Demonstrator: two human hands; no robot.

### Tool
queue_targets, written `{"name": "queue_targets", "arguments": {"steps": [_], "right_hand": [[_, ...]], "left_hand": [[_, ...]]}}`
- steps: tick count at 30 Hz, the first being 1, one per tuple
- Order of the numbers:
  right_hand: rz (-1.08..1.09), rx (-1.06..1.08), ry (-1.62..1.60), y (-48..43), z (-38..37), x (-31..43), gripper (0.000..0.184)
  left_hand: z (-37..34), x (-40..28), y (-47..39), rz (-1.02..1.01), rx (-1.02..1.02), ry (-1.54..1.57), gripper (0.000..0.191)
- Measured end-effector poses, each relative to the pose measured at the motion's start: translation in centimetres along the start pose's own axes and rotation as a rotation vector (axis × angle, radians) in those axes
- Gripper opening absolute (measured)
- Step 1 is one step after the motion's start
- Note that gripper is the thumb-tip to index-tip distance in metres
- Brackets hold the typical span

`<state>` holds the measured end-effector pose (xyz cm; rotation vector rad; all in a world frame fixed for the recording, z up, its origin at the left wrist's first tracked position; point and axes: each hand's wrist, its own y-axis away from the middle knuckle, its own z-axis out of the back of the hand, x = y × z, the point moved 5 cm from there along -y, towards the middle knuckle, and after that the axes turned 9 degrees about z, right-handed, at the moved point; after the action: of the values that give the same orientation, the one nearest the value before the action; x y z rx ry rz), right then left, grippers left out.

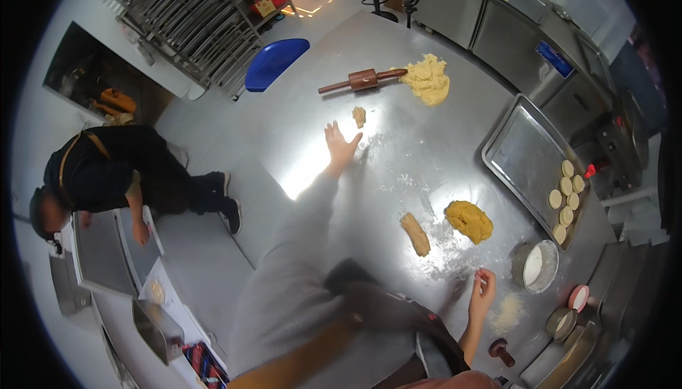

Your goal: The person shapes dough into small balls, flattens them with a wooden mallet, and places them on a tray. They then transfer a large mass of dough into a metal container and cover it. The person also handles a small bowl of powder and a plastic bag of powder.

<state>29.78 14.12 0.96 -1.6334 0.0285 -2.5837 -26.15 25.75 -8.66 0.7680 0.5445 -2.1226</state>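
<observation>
My left hand (342, 148) is stretched over the steel table with its fingers spread, just short of a small lump of dough (359, 117). Nothing is in it. My right hand (482, 290) hovers at the near side, fingers loosely bent, and I see no object in it. Beyond its fingertips lie a yellow-orange dough mass (469, 221) and a light brown dough roll (415, 234). Beside the right wrist is a pile of pale crumbs or grains (506, 314). Farther off, a wooden rolling pin (364, 79) touches a pale yellow dough heap (428, 81).
At right, a metal baking tray (525, 146) carries several round pale pieces (572, 201). Nearby stand a metal bowl of white powder (535, 266), a smaller tin (562, 325) and a brown knobbed tool (501, 352). Another person (117, 170) bends over a counter at left, near a blue seat (277, 63).
</observation>
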Motion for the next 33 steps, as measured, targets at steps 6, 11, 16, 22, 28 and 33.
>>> {"name": "queue_targets", "arguments": {"steps": [6,11,16,22,28,33], "right_hand": [[-0.201,-0.109,0.145,4.5,-2.3,1.6,0.012],[-0.235,-0.011,0.207,4.2,-6.2,4.1,0.015],[-0.162,0.041,0.209,1.3,-8.6,6.0,0.011],[-0.161,0.064,0.133,0.7,-10.2,6.4,0.010],[-0.185,0.077,0.157,1.4,-10.4,6.0,0.011],[-0.188,0.105,0.162,1.7,-11.1,6.1,0.012]], "left_hand": [[-2.9,-1.6,-8.6,-0.081,0.181,0.094,0.084],[-2.8,-2.4,-9.3,-0.264,0.358,0.193,0.058],[-2.4,-2.7,-6.7,-0.413,0.343,0.202,0.044],[-2.0,-3.1,-6.9,-0.443,0.369,0.236,0.030],[1.4,-0.7,-8.3,-0.319,0.193,0.248,0.025],[-0.2,-0.2,-4.4,-0.442,0.271,0.253,0.041]]}}
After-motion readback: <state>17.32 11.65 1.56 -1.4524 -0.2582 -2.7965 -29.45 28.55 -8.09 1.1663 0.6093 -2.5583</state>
